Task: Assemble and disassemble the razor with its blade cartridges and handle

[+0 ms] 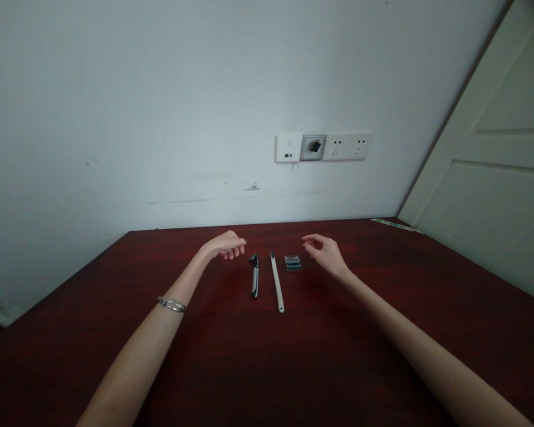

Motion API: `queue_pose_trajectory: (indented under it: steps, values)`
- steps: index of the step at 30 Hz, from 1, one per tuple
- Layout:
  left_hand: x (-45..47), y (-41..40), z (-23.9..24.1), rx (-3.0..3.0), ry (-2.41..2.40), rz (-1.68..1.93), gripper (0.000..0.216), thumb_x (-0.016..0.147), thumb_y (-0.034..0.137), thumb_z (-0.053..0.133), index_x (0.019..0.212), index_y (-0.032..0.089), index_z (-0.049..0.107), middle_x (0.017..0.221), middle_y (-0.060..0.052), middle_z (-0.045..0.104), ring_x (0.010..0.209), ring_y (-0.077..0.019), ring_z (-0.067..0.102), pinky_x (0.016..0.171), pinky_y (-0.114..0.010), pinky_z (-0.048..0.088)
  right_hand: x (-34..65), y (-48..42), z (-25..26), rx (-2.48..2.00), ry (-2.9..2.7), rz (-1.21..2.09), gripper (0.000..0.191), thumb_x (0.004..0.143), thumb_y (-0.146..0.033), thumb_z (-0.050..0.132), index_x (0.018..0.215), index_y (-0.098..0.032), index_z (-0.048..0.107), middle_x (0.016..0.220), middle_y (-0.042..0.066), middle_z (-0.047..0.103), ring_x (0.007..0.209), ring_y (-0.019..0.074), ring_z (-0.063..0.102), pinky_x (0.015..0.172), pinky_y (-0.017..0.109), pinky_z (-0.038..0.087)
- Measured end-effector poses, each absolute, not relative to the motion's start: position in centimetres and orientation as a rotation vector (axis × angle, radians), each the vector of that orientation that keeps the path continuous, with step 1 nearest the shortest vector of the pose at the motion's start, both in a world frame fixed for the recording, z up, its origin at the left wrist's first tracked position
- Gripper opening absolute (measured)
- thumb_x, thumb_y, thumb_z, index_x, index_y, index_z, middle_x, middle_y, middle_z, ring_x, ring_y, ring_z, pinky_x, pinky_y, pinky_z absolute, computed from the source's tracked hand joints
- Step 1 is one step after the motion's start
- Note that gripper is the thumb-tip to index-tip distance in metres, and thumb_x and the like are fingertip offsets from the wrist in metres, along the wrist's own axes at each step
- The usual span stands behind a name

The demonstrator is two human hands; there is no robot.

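On the dark red wooden table (267, 356) lie three small things in a row: a black razor handle (254, 276), a long white stick-like tool (276, 282) and a small clear case with teal razor cartridges (292, 263). My left hand (226, 244) hovers just left of the razor handle, fingers loosely curled downward, holding nothing. My right hand (324, 252) hovers just right of the cartridge case, fingers apart and slightly bent, empty. A silver bracelet (171, 305) sits on my left forearm.
A pale wall stands behind the table with a row of wall sockets and a switch (323, 147). A cream door (493, 196) stands at the right. A thin strip (394, 224) lies at the table's far right corner.
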State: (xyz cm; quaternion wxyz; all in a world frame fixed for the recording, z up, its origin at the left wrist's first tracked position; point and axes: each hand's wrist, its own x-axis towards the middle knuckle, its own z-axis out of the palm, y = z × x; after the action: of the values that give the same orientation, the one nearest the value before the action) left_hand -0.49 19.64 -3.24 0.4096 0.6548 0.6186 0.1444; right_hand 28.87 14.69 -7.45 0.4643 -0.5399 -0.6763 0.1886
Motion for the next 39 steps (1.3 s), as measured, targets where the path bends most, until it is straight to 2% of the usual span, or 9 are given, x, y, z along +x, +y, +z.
queue_pose_trajectory:
  steps: [2,7,12,15,19,25,29,35,39]
  values:
    - [-1.1,20.9,-4.1,1.514,1.55,0.607,0.024,0.073,0.034,0.053,0.062,0.013,0.06,0.049,-0.001,0.054,0.038,-0.0083,0.046,0.037,-0.018,0.029,27.3,13.7,-6.5,-1.356,-1.753,0.471,0.026,0.074,-0.022,0.049,0.091,-0.013,0.066,0.076,0.004,0.067,0.07,0.0164,0.062,0.069,0.028,0.049]
    - [-1.8,22.1,-6.6,1.385,1.616,0.762,0.022,0.076,0.031,0.047,0.066,0.013,0.055,0.049,0.0,0.05,0.036,-0.0065,0.041,0.036,-0.018,0.024,22.2,11.4,-4.9,-1.44,-2.101,0.616,0.025,0.075,-0.021,0.05,0.094,-0.015,0.066,0.074,0.003,0.068,0.053,0.0127,0.06,0.059,0.025,0.048]
    - [-2.5,22.7,-7.5,1.345,1.587,0.865,0.019,0.076,0.029,0.048,0.066,0.014,0.055,0.051,0.001,0.049,0.035,-0.0053,0.037,0.035,-0.018,0.02,17.7,10.9,-4.7,-1.527,-2.326,0.367,0.021,0.077,-0.023,0.049,0.09,-0.014,0.064,0.083,0.01,0.068,0.078,0.022,0.065,0.071,0.029,0.047]
    - [-2.5,23.0,-7.5,1.329,1.567,0.901,0.018,0.075,0.026,0.049,0.065,0.013,0.055,0.05,0.001,0.048,0.035,-0.0053,0.037,0.035,-0.018,0.019,15.9,11.2,-5.5,-1.616,-2.334,0.228,0.028,0.08,-0.028,0.049,0.1,-0.011,0.057,0.093,0.016,0.067,0.089,0.0268,0.064,0.074,0.032,0.046]
    - [-2.2,23.0,-7.3,1.314,1.538,0.941,0.016,0.073,0.024,0.05,0.062,0.013,0.055,0.05,0.001,0.047,0.035,-0.0051,0.036,0.034,-0.019,0.018,14.6,11.2,-6.8,-1.659,-2.338,0.193,0.041,0.081,-0.032,0.05,0.114,-0.009,0.046,0.096,0.019,0.065,0.089,0.03,0.063,0.07,0.034,0.046]
    - [-1.9,22.7,-7.0,1.302,1.489,0.979,0.016,0.073,0.023,0.05,0.06,0.013,0.055,0.05,0.001,0.047,0.034,-0.0052,0.036,0.034,-0.019,0.017,14.4,10.9,-7.3,-1.645,-2.335,0.236,0.037,0.081,-0.023,0.046,0.115,-0.009,0.043,0.095,0.019,0.065,0.086,0.0308,0.064,0.066,0.034,0.046]
    - [-1.7,22.5,-7.0,1.295,1.469,0.989,0.016,0.072,0.022,0.051,0.059,0.013,0.055,0.049,0.001,0.047,0.034,-0.0052,0.036,0.034,-0.019,0.017,14.6,10.9,-7.4,-1.628,-2.312,0.279,0.044,0.081,-0.02,0.045,0.123,-0.009,0.036,0.095,0.02,0.065,0.087,0.0304,0.063,0.067,0.034,0.045]
    - [-1.0,22.4,-6.7,1.3,1.439,1.019,0.016,0.072,0.021,0.051,0.058,0.013,0.055,0.048,0.002,0.046,0.033,-0.0052,0.036,0.034,-0.019,0.019,15.8,11.4,-7.0,-1.538,-2.198,0.332,0.055,0.081,-0.021,0.048,0.131,-0.009,0.029,0.09,0.016,0.065,0.084,0.0283,0.063,0.07,0.034,0.043]
    - [-0.4,22.2,-6.4,1.314,1.389,1.039,0.018,0.073,0.021,0.049,0.058,0.013,0.055,0.048,0.002,0.046,0.033,-0.0058,0.038,0.033,-0.019,0.02,17.4,11.7,-5.8,-1.336,-1.99,0.497,0.055,0.079,-0.022,0.052,0.13,-0.014,0.033,0.072,0.003,0.062,0.067,0.0185,0.061,0.065,0.029,0.044]
